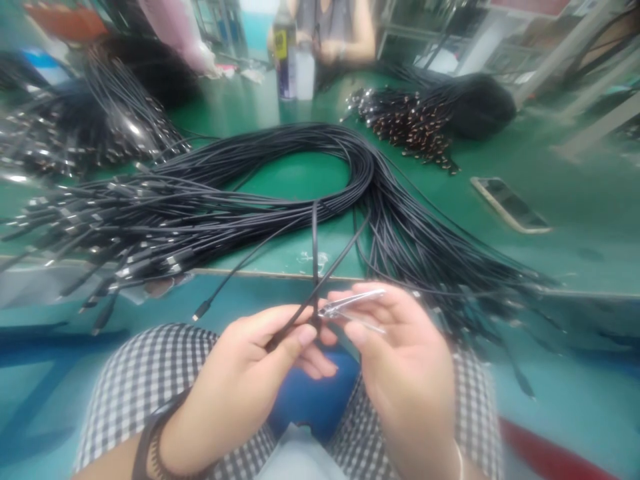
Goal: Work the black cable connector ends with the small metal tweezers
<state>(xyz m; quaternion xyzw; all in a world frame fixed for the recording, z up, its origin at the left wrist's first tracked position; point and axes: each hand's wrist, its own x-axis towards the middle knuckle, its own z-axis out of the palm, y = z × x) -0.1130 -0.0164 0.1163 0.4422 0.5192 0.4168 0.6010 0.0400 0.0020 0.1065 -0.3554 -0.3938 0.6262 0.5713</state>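
My left hand [260, 363] is closed on a black cable [315, 247], pinching it between thumb and fingers just off the table's front edge. Two strands cross right above the pinch and run back to the big bundle of black cables [280, 143] on the table. In my right hand [400, 360] is a nail clipper [353, 308], shiny metal, held between thumb and fingers with its jaws at the cable beside my left fingertips. Whether the jaws touch the cable I cannot tell. One loose cable end with a plug [201, 311] hangs to the left.
A phone [513, 203] lies at the right on the green table [240, 100]. More cable bundles lie at the back left [100, 127] and back right [425, 117]. A spray can [286, 67] stands at the back, with a person [345, 33] behind it.
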